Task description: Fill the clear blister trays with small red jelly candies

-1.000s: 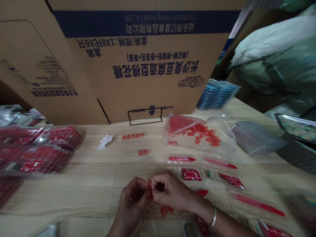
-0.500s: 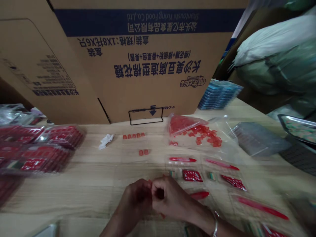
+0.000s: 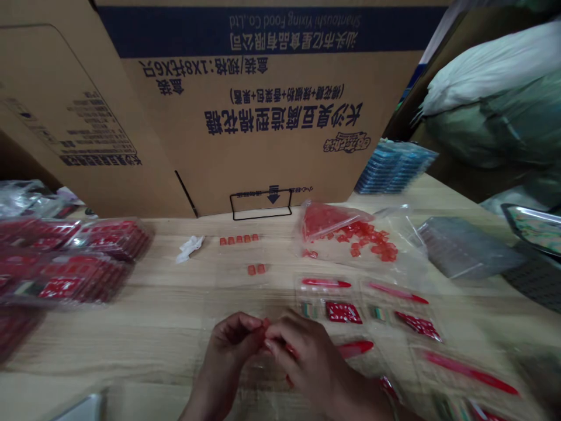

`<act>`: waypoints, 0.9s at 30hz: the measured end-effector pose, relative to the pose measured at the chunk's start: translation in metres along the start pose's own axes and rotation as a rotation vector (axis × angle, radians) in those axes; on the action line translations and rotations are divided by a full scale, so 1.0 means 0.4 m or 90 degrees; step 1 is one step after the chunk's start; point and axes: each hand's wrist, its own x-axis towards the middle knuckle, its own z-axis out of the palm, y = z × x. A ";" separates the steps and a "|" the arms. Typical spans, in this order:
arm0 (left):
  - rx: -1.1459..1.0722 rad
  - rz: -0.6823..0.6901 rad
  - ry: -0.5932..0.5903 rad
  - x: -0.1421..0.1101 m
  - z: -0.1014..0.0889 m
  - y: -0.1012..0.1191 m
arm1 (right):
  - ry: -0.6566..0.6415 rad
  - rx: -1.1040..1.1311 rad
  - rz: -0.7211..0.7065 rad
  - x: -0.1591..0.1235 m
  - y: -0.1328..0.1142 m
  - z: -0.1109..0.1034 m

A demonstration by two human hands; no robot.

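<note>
My left hand (image 3: 230, 354) and my right hand (image 3: 309, 359) meet low in the middle, fingertips pinched together around a small red translucent piece (image 3: 266, 323). Fingers cover most of that piece. Under my right hand, more red shows at the palm, partly hidden. Beyond the hands, a row of small red pieces (image 3: 239, 239) sits in a clear plastic tray, with a pair of red pieces (image 3: 256, 269) nearer to me. At the right, an open clear bag (image 3: 324, 221) spills many loose red pieces (image 3: 366, 241) onto its own film.
Clear trays with red pens (image 3: 326, 283) and red sachets (image 3: 344, 312) lie at right. Stacked red packs (image 3: 61, 278) stand at left, near a crumpled tissue (image 3: 190, 248). A large carton (image 3: 263, 158) closes off the back. Stacked clear trays (image 3: 468, 248) and blue packs (image 3: 394, 166) stand right.
My right hand's fingers have turned and stretched toward the left hand's fingertips, and the small red piece between them shows more. The whole view has shifted slightly.
</note>
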 end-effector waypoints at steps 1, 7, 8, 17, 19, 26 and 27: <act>0.037 0.034 0.015 -0.001 0.003 0.003 | 0.018 -0.088 -0.042 -0.005 -0.001 0.007; 0.164 0.160 0.064 -0.001 0.013 -0.026 | 0.026 -0.298 -0.001 -0.004 -0.005 0.022; 0.172 0.176 0.070 -0.001 0.013 -0.036 | 0.014 -0.296 0.032 0.002 -0.009 0.018; 0.181 0.213 0.063 0.000 0.026 -0.050 | -0.096 -0.177 0.120 0.038 -0.019 -0.014; 0.196 0.207 0.065 0.002 0.023 -0.046 | -0.105 -0.230 0.096 0.039 -0.008 -0.011; 0.286 0.173 0.020 0.014 -0.004 -0.032 | -0.042 -0.245 0.105 0.050 0.017 -0.025; 0.281 0.169 0.011 0.015 -0.002 -0.031 | -0.035 -0.213 0.109 0.050 0.015 -0.025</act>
